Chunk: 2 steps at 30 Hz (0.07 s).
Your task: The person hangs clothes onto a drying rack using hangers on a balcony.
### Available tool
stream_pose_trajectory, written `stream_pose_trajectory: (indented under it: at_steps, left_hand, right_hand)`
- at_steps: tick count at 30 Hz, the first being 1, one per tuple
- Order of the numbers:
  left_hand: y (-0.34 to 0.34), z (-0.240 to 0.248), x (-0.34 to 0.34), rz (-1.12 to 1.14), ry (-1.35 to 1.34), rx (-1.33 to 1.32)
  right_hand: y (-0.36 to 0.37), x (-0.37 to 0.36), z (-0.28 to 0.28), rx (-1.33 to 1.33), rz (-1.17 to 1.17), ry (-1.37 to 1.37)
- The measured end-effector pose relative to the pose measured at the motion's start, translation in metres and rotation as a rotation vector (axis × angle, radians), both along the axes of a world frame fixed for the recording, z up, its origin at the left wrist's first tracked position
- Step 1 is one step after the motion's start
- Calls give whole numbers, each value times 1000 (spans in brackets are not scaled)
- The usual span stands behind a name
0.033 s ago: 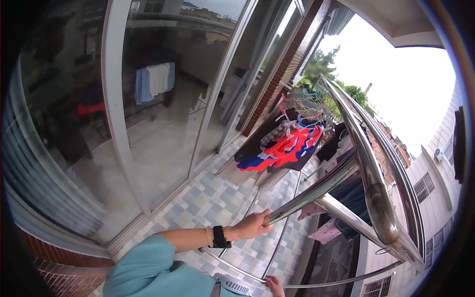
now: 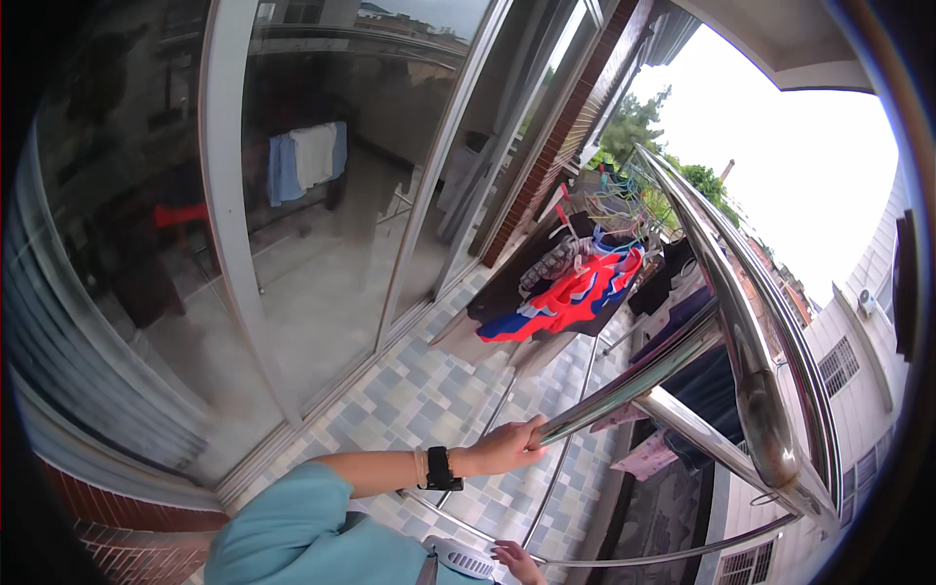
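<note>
My left hand (image 2: 505,448) is closed around the near end of a shiny steel tube (image 2: 629,388), part of a metal clothes-drying rack. A black watch (image 2: 441,469) is on that wrist. Low in the view, my right hand (image 2: 520,563) is only partly seen, its fingers apart beside the rack's curved lower bar (image 2: 663,557); whether it touches the bar I cannot tell. Beyond the left hand hangs a red and blue garment (image 2: 575,300) among dark clothes. Below the tube hang a pink patterned garment (image 2: 643,456) and dark trousers (image 2: 717,414).
Glass sliding doors with a pale frame (image 2: 229,214) line the left side. Colourful hangers (image 2: 624,200) bunch at the far end. A thick steel railing (image 2: 746,356) runs along the right, with buildings beyond. Blue and grey tiles (image 2: 390,390) cover the floor.
My left hand and the steel tube have shifted slightly to the right in the view. My right hand has moved a little left, its fingers spreading beside the lower bar.
</note>
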<state>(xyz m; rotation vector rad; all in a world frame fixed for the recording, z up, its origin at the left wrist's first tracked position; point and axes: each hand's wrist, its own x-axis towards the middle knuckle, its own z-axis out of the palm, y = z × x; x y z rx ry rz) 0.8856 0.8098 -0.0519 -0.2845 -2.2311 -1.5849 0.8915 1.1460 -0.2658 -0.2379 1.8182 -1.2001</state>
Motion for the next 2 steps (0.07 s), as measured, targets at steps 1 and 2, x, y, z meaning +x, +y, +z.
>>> stream_pose_trajectory:
  at_steps: [1,2]
  left_hand:
    - [-12,2,2,-56,-31,-46]
    - [-22,9,5,-133,52,-49]
  right_hand:
    - [-58,22,14,-128,413,15]
    - [-80,29,9,-136,403,6]
